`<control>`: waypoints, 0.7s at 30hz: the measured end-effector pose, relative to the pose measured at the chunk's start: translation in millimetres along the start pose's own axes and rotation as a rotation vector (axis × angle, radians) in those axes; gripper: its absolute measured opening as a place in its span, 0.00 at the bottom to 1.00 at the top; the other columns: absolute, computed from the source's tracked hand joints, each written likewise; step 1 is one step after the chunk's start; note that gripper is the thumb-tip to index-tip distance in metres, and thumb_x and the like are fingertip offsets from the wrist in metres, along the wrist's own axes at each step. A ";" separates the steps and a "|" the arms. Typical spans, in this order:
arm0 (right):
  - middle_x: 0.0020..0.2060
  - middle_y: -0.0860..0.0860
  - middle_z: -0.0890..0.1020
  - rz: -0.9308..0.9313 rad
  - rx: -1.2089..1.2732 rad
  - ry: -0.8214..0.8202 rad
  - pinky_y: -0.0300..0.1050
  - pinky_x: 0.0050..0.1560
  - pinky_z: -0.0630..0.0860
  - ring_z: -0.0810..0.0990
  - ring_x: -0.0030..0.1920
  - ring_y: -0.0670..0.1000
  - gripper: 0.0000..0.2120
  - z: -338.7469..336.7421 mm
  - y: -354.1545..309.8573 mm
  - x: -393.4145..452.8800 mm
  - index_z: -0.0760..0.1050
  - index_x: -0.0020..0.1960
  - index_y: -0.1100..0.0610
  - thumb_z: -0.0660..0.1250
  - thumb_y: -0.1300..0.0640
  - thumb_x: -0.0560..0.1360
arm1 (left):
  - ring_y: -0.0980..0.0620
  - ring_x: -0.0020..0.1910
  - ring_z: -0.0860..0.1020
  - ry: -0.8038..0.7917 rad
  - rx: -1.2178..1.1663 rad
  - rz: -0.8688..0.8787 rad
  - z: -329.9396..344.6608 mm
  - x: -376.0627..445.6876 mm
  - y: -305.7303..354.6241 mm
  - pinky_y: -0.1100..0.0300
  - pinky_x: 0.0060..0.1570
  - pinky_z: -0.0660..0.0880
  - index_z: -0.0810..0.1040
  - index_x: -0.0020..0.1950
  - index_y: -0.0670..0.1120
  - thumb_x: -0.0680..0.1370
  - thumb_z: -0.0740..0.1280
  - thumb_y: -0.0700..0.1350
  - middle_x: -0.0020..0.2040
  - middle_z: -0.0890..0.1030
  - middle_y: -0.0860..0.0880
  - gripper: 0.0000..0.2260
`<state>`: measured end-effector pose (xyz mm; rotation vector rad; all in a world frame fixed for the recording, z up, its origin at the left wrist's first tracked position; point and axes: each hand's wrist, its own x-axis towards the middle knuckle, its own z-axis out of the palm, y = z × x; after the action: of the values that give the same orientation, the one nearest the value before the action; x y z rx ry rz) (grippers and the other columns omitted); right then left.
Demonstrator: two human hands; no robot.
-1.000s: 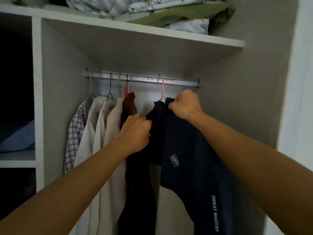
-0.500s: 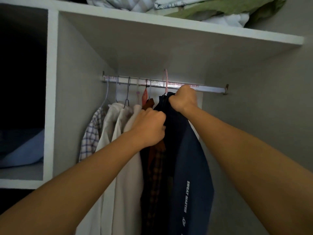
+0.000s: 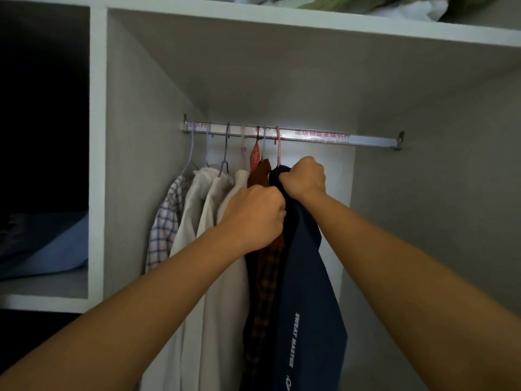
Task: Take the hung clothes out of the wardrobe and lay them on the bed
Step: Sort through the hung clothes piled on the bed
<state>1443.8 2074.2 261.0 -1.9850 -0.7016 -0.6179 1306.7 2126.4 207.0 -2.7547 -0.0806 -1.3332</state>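
Several garments hang from a metal rail (image 3: 324, 137) inside the wardrobe. A navy shirt (image 3: 307, 292) with white lettering hangs on a pink hanger (image 3: 278, 148) at the right end of the row. My right hand (image 3: 303, 177) grips its top by the collar. My left hand (image 3: 255, 217) grips dark cloth just left of it, in front of a brown checked shirt (image 3: 265, 266). Further left hang white shirts (image 3: 208, 221) and a pale checked shirt (image 3: 165, 221).
A white shelf (image 3: 310, 26) above the rail carries folded bedding (image 3: 408, 7). A vertical panel (image 3: 97, 153) divides off a dark left compartment holding a folded blue item (image 3: 48, 244). The rail's right half is bare.
The navy shirt has slid left along the rail and bunched against the other clothes. Both hands moved closer together. The view tilted down, so less of the top shelf shows.
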 end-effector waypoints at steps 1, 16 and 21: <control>0.29 0.52 0.71 -0.005 0.014 -0.003 0.39 0.25 0.61 0.70 0.28 0.49 0.17 -1.8 2.0 -3.1 0.65 0.31 0.57 0.69 0.59 0.74 | 0.50 0.42 0.76 -0.008 -0.012 -0.008 -0.2 -1.5 1.0 0.58 0.41 0.62 0.82 0.41 0.47 0.78 0.62 0.44 0.36 0.81 0.51 0.11; 0.29 0.54 0.76 0.042 -0.140 -0.483 0.45 0.36 0.71 0.75 0.32 0.53 0.13 -74.3 94.3 -127.4 0.76 0.38 0.67 0.68 0.56 0.71 | 0.55 0.39 0.77 -0.155 -0.170 -0.282 -3.6 -69.1 39.7 0.57 0.39 0.72 0.75 0.40 0.52 0.76 0.68 0.49 0.37 0.77 0.56 0.06; 0.46 0.59 0.84 0.045 -0.294 -0.552 0.55 0.48 0.82 0.83 0.46 0.59 0.18 -99.5 124.4 -190.5 0.80 0.49 0.68 0.69 0.52 0.73 | 0.56 0.37 0.77 -0.375 -0.181 -0.284 5.7 -118.5 53.1 0.56 0.39 0.77 0.75 0.41 0.52 0.76 0.69 0.55 0.36 0.78 0.55 0.09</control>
<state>1379.2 1890.7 106.6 -2.4721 -0.9284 -0.1386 1242.1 2072.6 107.9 -3.2124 -0.4063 -0.8864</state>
